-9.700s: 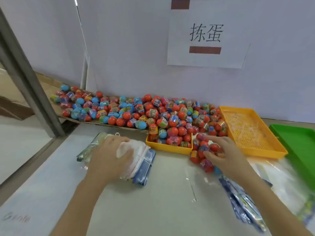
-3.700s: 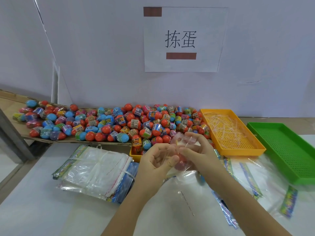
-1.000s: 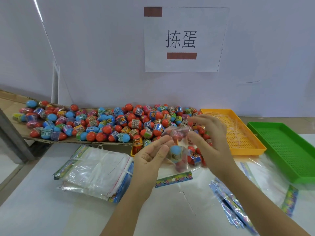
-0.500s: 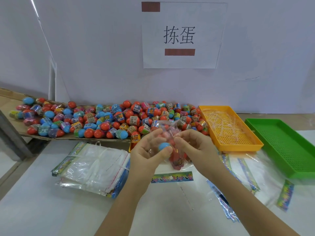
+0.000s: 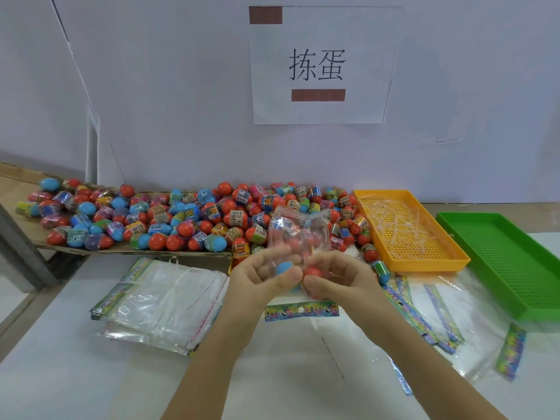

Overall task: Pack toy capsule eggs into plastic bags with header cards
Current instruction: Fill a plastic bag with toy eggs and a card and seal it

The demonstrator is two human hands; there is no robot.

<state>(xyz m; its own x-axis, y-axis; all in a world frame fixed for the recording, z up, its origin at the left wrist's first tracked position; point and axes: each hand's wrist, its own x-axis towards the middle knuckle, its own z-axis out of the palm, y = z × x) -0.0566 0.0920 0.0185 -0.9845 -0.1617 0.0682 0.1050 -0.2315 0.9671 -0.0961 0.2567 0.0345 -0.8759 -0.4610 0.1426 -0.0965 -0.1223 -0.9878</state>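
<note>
Since a second ago the right grip has come away from the egg pile and closed in against the left grip — the two now meet thumb to thumb above the middle of the counter. Both are curled round the lower part of a clear plastic bag, whose top stands up above the fingers, a little blurred. Inside it, between the thumbs, a blue egg and a red egg sit side by side; more reddish eggs show higher in the bag. One header card lies flat on the counter just near of the hands. A stack of empty bags lies to the left. Beyond the hands the pile runs along the wall, its left part on cardboard. To the right sits a yellow tray holding clear strips, then a green tray — loose cards and bags lie on their near side. A paper sign hangs on the wall.
</note>
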